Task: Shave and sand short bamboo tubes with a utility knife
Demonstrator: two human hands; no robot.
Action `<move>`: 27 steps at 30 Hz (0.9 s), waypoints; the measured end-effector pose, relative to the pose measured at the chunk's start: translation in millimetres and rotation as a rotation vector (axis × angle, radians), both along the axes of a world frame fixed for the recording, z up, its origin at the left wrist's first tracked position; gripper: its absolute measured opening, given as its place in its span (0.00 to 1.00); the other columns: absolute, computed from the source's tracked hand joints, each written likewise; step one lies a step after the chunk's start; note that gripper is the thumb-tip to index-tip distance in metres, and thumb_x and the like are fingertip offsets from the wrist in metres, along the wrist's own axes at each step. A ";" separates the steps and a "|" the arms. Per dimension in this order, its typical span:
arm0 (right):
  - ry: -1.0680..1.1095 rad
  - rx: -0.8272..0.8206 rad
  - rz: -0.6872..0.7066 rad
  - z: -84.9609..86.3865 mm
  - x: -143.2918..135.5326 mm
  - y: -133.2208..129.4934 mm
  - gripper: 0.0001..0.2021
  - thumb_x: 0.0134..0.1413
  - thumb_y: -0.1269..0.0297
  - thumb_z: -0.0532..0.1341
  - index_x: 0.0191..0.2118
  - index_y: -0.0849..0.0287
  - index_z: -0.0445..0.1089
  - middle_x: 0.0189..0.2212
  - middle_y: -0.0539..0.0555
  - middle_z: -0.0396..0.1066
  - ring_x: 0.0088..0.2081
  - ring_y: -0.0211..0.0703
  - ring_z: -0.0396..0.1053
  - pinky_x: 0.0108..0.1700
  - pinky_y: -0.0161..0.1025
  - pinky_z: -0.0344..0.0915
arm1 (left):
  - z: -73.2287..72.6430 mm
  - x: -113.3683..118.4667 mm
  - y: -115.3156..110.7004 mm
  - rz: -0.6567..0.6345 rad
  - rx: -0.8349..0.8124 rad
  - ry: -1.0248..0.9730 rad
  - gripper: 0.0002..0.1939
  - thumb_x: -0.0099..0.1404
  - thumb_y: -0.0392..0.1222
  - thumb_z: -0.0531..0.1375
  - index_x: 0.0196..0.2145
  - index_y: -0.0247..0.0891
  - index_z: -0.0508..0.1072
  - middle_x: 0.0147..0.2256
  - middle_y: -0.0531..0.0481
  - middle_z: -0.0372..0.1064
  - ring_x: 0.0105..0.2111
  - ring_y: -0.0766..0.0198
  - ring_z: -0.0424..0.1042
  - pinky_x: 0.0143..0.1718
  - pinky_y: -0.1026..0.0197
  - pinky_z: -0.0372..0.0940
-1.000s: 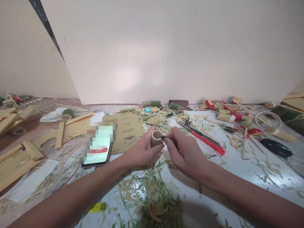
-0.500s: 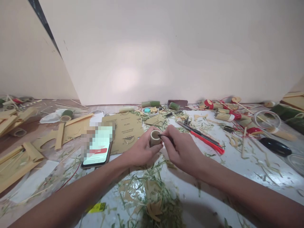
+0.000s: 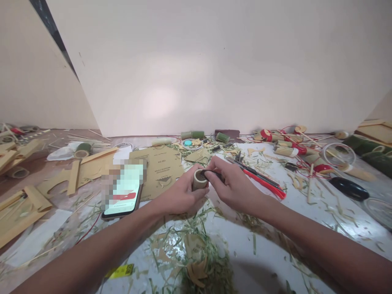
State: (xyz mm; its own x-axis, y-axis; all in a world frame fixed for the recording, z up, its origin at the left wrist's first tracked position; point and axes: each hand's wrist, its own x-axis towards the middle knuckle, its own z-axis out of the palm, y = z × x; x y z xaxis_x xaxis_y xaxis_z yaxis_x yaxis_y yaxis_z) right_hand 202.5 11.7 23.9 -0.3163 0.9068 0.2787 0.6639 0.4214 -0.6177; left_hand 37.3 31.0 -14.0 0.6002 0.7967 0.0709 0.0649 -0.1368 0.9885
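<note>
My left hand (image 3: pixel 185 192) is wrapped round a short bamboo tube (image 3: pixel 199 184), its open end tilted up towards me. The fingers of my right hand (image 3: pixel 225 179) pinch a small dark, thin piece of what looks like sandpaper (image 3: pixel 208 174). It reaches into the mouth of the tube, against the right side of the rim; its tip inside is hard to make out. Just left of my hands lies a brown sheet of abrasive paper (image 3: pixel 156 167), printed side up. Beyond my right hand is a red utility knife (image 3: pixel 266 185).
A phone (image 3: pixel 124 192) with a lit screen lies on the left. Green shavings (image 3: pixel 208 245) and paper scraps litter the white surface. Bamboo pieces with red string (image 3: pixel 294 149), a black oval object (image 3: pixel 349 188) and tape rolls (image 3: pixel 339 155) are on the right. A pale panel (image 3: pixel 196 73) stands behind.
My right hand has shifted slightly, bringing the dark piece further over and into the tube's mouth. My left hand keeps its hold on the tube. The view has shifted a little.
</note>
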 end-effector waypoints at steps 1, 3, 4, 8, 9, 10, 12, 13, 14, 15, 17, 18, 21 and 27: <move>-0.006 0.009 0.004 -0.5 -0.8 -0.1 0.06 0.59 0.68 0.52 0.30 0.55 0.56 0.19 0.44 0.59 0.20 0.36 0.54 0.24 0.34 0.49 | -0.4 -0.3 0.5 -0.009 0.007 0.009 0.13 0.62 0.40 0.61 0.44 0.39 0.65 0.38 0.50 0.67 0.39 0.61 0.66 0.41 0.59 0.61; -0.028 0.041 0.011 -1.0 -1.6 -0.5 0.06 0.59 0.68 0.51 0.30 0.55 0.56 0.19 0.45 0.60 0.21 0.36 0.54 0.25 0.34 0.48 | -0.4 -1.0 1.6 -0.024 0.028 0.037 0.13 0.63 0.41 0.60 0.44 0.40 0.64 0.37 0.51 0.67 0.39 0.61 0.66 0.41 0.59 0.61; -0.035 0.047 0.020 -0.7 -0.7 -0.7 0.06 0.59 0.68 0.51 0.31 0.55 0.56 0.20 0.45 0.60 0.21 0.36 0.54 0.25 0.34 0.49 | 0.1 -1.5 2.1 -0.021 0.033 0.046 0.13 0.63 0.41 0.60 0.44 0.40 0.63 0.37 0.51 0.66 0.39 0.61 0.66 0.40 0.59 0.61; -0.038 -0.021 -0.020 3.3 20.3 4.2 0.04 0.61 0.64 0.53 0.34 0.55 0.59 0.18 0.44 0.60 0.20 0.36 0.55 0.24 0.34 0.48 | 5.0 -4.1 4.0 -0.007 0.024 0.116 0.10 0.62 0.39 0.60 0.41 0.40 0.64 0.34 0.52 0.65 0.35 0.63 0.65 0.38 0.59 0.60; -0.052 -0.035 -0.068 4.1 29.6 7.8 0.04 0.61 0.63 0.53 0.34 0.55 0.60 0.17 0.43 0.59 0.19 0.36 0.55 0.23 0.34 0.48 | 6.0 -4.8 4.2 -0.010 0.005 0.119 0.10 0.61 0.38 0.60 0.40 0.39 0.64 0.34 0.52 0.65 0.34 0.64 0.65 0.37 0.60 0.60; -0.071 -0.045 -0.122 4.3 39.6 12.2 0.05 0.61 0.62 0.53 0.34 0.55 0.60 0.17 0.43 0.59 0.19 0.37 0.56 0.23 0.34 0.49 | 6.5 -5.4 4.3 -0.018 -0.021 0.108 0.10 0.60 0.36 0.60 0.39 0.39 0.64 0.33 0.52 0.65 0.33 0.64 0.65 0.36 0.60 0.61; -0.179 -0.109 -0.089 2.6 57.9 22.1 0.08 0.61 0.60 0.54 0.32 0.56 0.62 0.20 0.46 0.62 0.22 0.38 0.59 0.25 0.34 0.52 | 5.6 -6.2 4.1 -0.060 -0.107 0.028 0.11 0.57 0.33 0.60 0.38 0.38 0.63 0.32 0.52 0.64 0.32 0.65 0.65 0.35 0.61 0.61; -0.234 -0.152 -0.034 0.7 64.8 26.8 0.10 0.62 0.60 0.53 0.30 0.56 0.62 0.21 0.47 0.64 0.23 0.39 0.60 0.26 0.35 0.53 | 4.1 -6.3 4.0 -0.084 -0.162 -0.037 0.12 0.56 0.32 0.60 0.37 0.39 0.63 0.32 0.53 0.63 0.31 0.65 0.65 0.33 0.61 0.62; -0.292 -0.170 0.028 -1.5 69.5 30.5 0.12 0.62 0.60 0.53 0.28 0.56 0.63 0.21 0.48 0.65 0.24 0.40 0.62 0.28 0.36 0.55 | 2.3 -6.1 3.8 -0.109 -0.219 -0.112 0.14 0.54 0.30 0.60 0.37 0.39 0.62 0.31 0.54 0.63 0.30 0.66 0.65 0.31 0.62 0.61; -0.340 -0.152 0.078 -3.6 71.9 33.0 0.13 0.62 0.60 0.53 0.27 0.57 0.65 0.22 0.50 0.67 0.26 0.42 0.63 0.30 0.37 0.56 | 0.2 -5.7 3.8 -0.131 -0.269 -0.189 0.15 0.53 0.30 0.59 0.37 0.40 0.61 0.31 0.54 0.62 0.28 0.66 0.65 0.29 0.62 0.61; -0.387 -0.010 0.097 -5.6 70.1 33.2 0.11 0.61 0.60 0.56 0.29 0.57 0.69 0.28 0.54 0.69 0.33 0.46 0.66 0.35 0.41 0.60 | -3.3 -4.7 3.9 -0.166 -0.337 -0.318 0.16 0.51 0.29 0.59 0.37 0.40 0.59 0.30 0.55 0.61 0.25 0.68 0.64 0.26 0.63 0.60; -0.374 0.081 0.084 -4.9 66.5 30.8 0.09 0.60 0.60 0.57 0.32 0.57 0.71 0.32 0.56 0.70 0.37 0.49 0.67 0.39 0.43 0.61 | -4.4 -4.3 4.1 -0.173 -0.351 -0.357 0.16 0.51 0.29 0.59 0.36 0.41 0.59 0.29 0.55 0.61 0.24 0.69 0.63 0.25 0.63 0.60; -0.212 0.222 0.085 2.9 49.0 16.5 0.09 0.59 0.60 0.59 0.42 0.56 0.73 0.40 0.59 0.68 0.44 0.50 0.66 0.45 0.47 0.63 | -3.9 -4.1 4.2 -0.154 -0.348 -0.341 0.15 0.51 0.31 0.59 0.35 0.40 0.59 0.29 0.55 0.62 0.24 0.68 0.64 0.26 0.62 0.61; -0.015 0.037 0.203 9.1 15.0 -6.4 0.05 0.56 0.64 0.64 0.30 0.53 0.76 0.54 0.58 0.64 0.58 0.54 0.59 0.55 0.54 0.59 | 5.1 -6.7 1.0 -0.062 -0.143 0.003 0.18 0.51 0.33 0.61 0.40 0.41 0.62 0.29 0.54 0.65 0.29 0.66 0.65 0.31 0.62 0.61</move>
